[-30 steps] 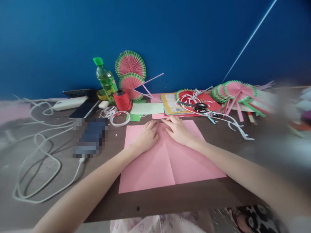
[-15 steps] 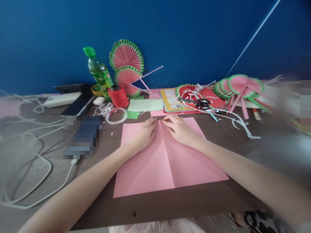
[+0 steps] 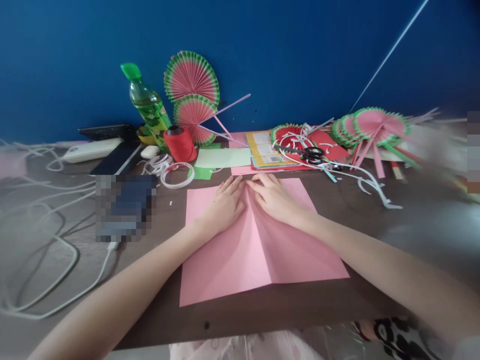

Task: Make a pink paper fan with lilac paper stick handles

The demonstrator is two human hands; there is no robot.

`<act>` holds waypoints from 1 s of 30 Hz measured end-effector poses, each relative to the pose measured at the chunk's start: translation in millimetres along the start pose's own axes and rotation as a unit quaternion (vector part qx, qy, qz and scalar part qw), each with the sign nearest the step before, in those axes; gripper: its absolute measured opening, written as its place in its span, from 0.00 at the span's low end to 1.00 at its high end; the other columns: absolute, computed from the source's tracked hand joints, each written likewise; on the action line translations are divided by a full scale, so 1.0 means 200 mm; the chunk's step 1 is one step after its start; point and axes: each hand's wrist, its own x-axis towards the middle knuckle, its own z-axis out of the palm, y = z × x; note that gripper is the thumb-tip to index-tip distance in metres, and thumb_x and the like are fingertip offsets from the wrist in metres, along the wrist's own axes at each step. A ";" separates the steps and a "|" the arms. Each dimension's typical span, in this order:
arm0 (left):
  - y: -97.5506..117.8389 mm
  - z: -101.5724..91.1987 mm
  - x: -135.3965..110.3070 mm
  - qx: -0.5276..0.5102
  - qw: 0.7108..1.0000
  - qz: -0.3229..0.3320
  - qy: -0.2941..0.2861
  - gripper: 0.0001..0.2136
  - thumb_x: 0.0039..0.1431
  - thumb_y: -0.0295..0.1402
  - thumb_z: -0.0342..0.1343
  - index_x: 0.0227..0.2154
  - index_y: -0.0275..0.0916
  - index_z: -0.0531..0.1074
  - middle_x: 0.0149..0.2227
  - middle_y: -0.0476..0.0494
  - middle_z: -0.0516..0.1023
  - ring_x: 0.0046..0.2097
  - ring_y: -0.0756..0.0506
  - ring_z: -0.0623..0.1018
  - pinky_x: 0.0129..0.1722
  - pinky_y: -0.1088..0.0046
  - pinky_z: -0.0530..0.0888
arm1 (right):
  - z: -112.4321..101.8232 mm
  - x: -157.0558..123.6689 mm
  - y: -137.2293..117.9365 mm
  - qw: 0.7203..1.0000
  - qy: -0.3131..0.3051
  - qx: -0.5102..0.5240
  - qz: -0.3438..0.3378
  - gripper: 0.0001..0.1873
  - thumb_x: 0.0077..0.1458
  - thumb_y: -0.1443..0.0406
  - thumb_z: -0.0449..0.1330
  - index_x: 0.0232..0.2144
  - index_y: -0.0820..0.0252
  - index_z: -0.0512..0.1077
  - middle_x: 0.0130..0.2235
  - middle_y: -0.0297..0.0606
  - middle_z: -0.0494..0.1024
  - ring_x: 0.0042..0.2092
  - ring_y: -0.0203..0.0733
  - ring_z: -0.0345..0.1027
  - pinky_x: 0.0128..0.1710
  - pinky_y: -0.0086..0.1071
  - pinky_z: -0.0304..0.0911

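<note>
A square pink paper sheet with a centre crease lies on the dark brown table. My left hand rests flat on its far left half, fingers stretched towards the crease. My right hand lies flat on the far right half, fingertips meeting those of the left at the top of the crease. Both hands press the paper and hold nothing.
Behind the sheet lie watermelon-patterned paper fans, a green bottle, a red thread spool, a tape ring, black scissors, coloured papers and paper strips. White cables and a phone lie at left.
My hands stay together at the top of the crease. The paper's near halves have lifted slightly along the fold. The view has tilted down a little.
</note>
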 end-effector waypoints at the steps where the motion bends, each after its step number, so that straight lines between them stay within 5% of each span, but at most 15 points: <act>1: 0.00 0.00 0.00 0.002 1.000 -0.001 0.001 0.25 0.58 0.28 0.39 0.59 0.29 0.54 0.64 0.35 0.52 0.65 0.39 0.50 0.63 0.56 0.52 | 0.00 0.00 -0.01 1.000 -0.001 -0.007 0.003 0.21 0.57 0.72 0.45 0.50 0.63 0.68 0.48 0.49 0.68 0.50 0.50 0.58 0.47 0.44 0.59; 18: 0.07 0.05 -0.01 0.041 0.998 -0.032 0.024 0.24 0.60 0.27 0.35 0.58 0.23 0.54 0.63 0.28 0.53 0.65 0.34 0.50 0.60 0.54 0.56 | -0.03 0.00 -0.10 0.994 -0.045 -0.090 0.041 0.21 0.56 0.73 0.44 0.50 0.68 0.66 0.47 0.51 0.69 0.48 0.53 0.61 0.42 0.43 0.57; 25: 0.00 0.03 0.00 0.012 1.000 -0.007 0.023 0.24 0.62 0.32 0.37 0.58 0.24 0.55 0.63 0.30 0.55 0.65 0.40 0.52 0.63 0.59 0.52 | -0.01 -0.01 -0.02 0.999 0.004 -0.032 -0.002 0.21 0.57 0.74 0.44 0.48 0.65 0.69 0.45 0.48 0.72 0.48 0.49 0.64 0.47 0.43 0.61; 30: -0.01 0.02 0.00 0.032 0.999 -0.019 0.008 0.24 0.64 0.33 0.34 0.59 0.25 0.54 0.63 0.33 0.54 0.65 0.41 0.52 0.63 0.59 0.53 | -0.01 -0.03 -0.01 1.000 -0.011 0.020 0.018 0.21 0.59 0.70 0.42 0.49 0.67 0.69 0.53 0.49 0.69 0.54 0.47 0.63 0.53 0.42 0.60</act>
